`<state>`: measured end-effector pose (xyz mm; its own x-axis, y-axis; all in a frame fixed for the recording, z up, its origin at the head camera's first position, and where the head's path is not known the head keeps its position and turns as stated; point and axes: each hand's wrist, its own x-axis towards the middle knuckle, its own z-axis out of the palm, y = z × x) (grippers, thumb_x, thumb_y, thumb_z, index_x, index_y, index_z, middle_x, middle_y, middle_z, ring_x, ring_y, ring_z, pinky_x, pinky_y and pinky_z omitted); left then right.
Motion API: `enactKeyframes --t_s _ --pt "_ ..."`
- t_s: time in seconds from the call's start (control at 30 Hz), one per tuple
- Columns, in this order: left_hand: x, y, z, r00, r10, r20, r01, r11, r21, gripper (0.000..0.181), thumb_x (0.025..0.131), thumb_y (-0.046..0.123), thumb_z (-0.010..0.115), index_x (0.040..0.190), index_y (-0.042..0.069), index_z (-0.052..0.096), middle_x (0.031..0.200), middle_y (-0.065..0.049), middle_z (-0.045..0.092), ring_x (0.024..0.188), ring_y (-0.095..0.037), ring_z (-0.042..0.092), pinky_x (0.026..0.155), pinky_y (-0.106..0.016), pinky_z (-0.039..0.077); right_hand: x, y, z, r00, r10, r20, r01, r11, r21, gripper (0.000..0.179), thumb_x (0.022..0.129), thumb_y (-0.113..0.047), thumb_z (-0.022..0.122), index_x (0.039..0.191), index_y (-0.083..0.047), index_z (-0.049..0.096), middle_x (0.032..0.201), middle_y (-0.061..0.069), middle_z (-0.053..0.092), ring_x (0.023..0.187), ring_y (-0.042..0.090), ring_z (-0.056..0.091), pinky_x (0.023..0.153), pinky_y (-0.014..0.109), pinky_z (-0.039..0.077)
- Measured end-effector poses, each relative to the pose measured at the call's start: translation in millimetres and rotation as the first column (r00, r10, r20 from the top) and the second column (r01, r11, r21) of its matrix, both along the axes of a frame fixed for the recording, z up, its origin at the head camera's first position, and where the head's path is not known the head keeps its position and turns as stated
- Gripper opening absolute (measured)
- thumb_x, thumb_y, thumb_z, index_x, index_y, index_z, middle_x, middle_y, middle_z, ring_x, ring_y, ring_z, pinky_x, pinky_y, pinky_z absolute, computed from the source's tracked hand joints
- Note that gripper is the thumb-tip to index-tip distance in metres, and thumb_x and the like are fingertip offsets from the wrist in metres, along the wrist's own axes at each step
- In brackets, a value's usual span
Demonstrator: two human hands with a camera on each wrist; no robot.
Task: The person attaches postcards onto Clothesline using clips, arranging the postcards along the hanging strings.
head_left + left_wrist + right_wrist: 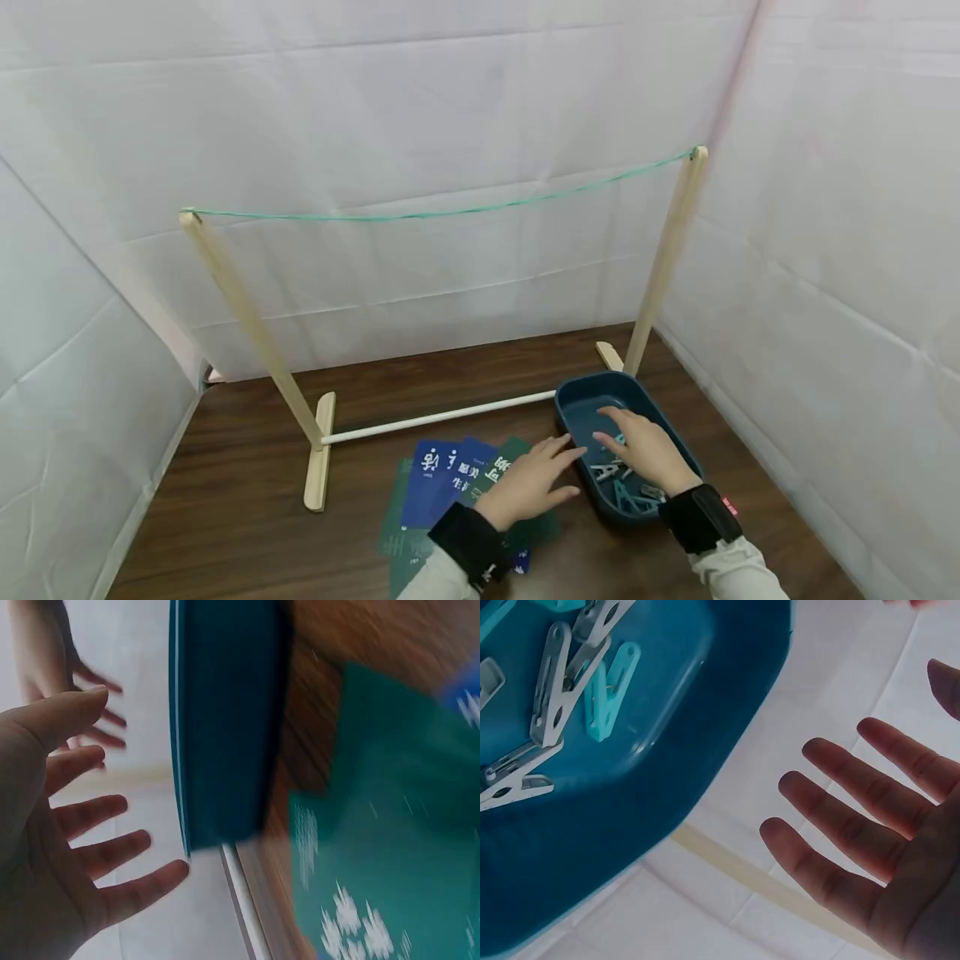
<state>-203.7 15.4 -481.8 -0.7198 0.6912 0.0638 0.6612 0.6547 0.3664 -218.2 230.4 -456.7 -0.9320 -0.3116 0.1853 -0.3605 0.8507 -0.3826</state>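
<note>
My left hand hovers above a fanned pile of blue cards and green cards with white printing, close to the near-left side of a dark blue bin. Its fingers are spread and hold nothing. Over the bin, my right hand has its fingers extended, likewise holding nothing. Grey clothespins and teal clothespins lie loose inside the bin. In the head view the right hand hides some of them. The left forearm and wrist strap cover part of the card pile.
Behind the cards stands a wooden frame, its left post and right post joined by a sagging green cord on top and a white rod below. White cloth walls surround the brown table.
</note>
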Motion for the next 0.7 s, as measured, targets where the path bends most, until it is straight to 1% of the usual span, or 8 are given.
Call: enactKeyframes --t_s 0.07,0.1,0.2,0.27,0.33,0.47,0.57,0.7 --pt "-0.5 12.3 1.1 0.998 -0.046 -0.039 0.045 0.999 -0.028 0.053 0.095 0.039 0.053 0.144 0.023 0.039 0.152 -0.008 0.033 0.14 -0.033 0.031 0.103 -0.047 0.041 -3.7 0.1 3.8 1.0 -0.014 0.023 0.014 1.0 0.022 0.043 0.093 -0.028 0.059 0.126 0.0 0.054 0.116 0.022 0.062 0.093 0.033 0.064 0.076 0.043 0.052" --pt "-0.4 18.0 1.4 0.997 -0.065 -0.045 0.063 0.997 -0.048 0.053 0.095 0.04 0.052 0.144 0.024 0.04 0.153 -0.007 0.032 0.141 -0.033 0.029 0.104 -0.047 0.04 -5.3 0.5 4.9 0.999 -0.014 0.03 0.013 0.999 0.032 0.042 0.093 -0.027 0.059 0.124 0.001 0.055 0.113 0.022 0.063 0.093 0.033 0.064 0.075 0.042 0.052" --pt "0.9 32.4 0.1 0.995 -0.097 -0.014 0.095 0.989 -0.114 0.052 0.093 0.047 0.052 0.141 0.026 0.044 0.153 -0.006 0.032 0.143 -0.033 0.022 0.107 -0.049 0.036 -11.5 1.7 5.7 0.998 -0.011 0.054 0.008 0.998 0.057 0.036 0.092 -0.023 0.06 0.118 0.001 0.057 0.106 0.021 0.064 0.089 0.031 0.063 0.072 0.04 0.051" --pt "1.5 39.7 -2.2 0.995 -0.101 0.014 0.101 0.982 -0.162 0.054 0.091 0.051 0.052 0.139 0.027 0.047 0.153 -0.005 0.032 0.144 -0.033 0.019 0.11 -0.049 0.032 -16.9 2.2 5.2 0.998 -0.002 0.071 -0.003 0.997 0.083 0.033 0.092 -0.022 0.061 0.115 0.001 0.058 0.102 0.019 0.063 0.087 0.03 0.062 0.072 0.039 0.051" --pt "2.2 45.7 -6.4 0.994 -0.102 0.025 0.105 0.972 -0.212 0.056 0.089 0.057 0.052 0.137 0.027 0.049 0.153 -0.003 0.032 0.145 -0.032 0.016 0.112 -0.048 0.029 -22.7 2.4 4.9 0.996 0.009 0.093 -0.02 0.992 0.125 0.032 0.091 -0.021 0.061 0.114 0.001 0.058 0.101 0.019 0.062 0.085 0.029 0.062 0.071 0.038 0.05" --pt "5.0 56.7 -20.6 0.994 -0.107 -0.027 0.095 0.953 -0.287 0.062 0.086 0.066 0.048 0.134 0.028 0.052 0.148 0.0 0.039 0.146 -0.032 0.014 0.114 -0.043 0.027 -31.3 2.1 6.8 0.981 0.044 0.187 -0.084 0.974 0.211 0.033 0.09 -0.02 0.063 0.113 0.002 0.057 0.105 0.022 0.061 0.087 0.032 0.062 0.073 0.041 0.051" --pt "3.5 64.6 -29.8 0.992 -0.097 -0.076 0.07 0.952 -0.298 0.065 0.084 0.071 0.046 0.133 0.028 0.052 0.144 -0.001 0.042 0.145 -0.031 0.016 0.115 -0.038 0.027 -39.5 -0.7 9.3 0.963 0.074 0.26 -0.144 0.955 0.26 0.032 0.089 -0.019 0.064 0.113 0.002 0.057 0.107 0.023 0.062 0.093 0.035 0.062 0.077 0.043 0.051" --pt "2.6 74.5 -36.4 0.994 -0.053 -0.095 0.022 0.953 -0.301 0.065 0.084 0.073 0.042 0.133 0.03 0.051 0.144 -0.001 0.042 0.144 -0.029 0.021 0.115 -0.033 0.027 -51.3 -4.7 3.0 0.937 0.09 0.338 -0.197 0.934 0.298 0.031 0.088 -0.014 0.065 0.114 0.002 0.058 0.11 0.021 0.062 0.099 0.036 0.06 0.082 0.044 0.05"
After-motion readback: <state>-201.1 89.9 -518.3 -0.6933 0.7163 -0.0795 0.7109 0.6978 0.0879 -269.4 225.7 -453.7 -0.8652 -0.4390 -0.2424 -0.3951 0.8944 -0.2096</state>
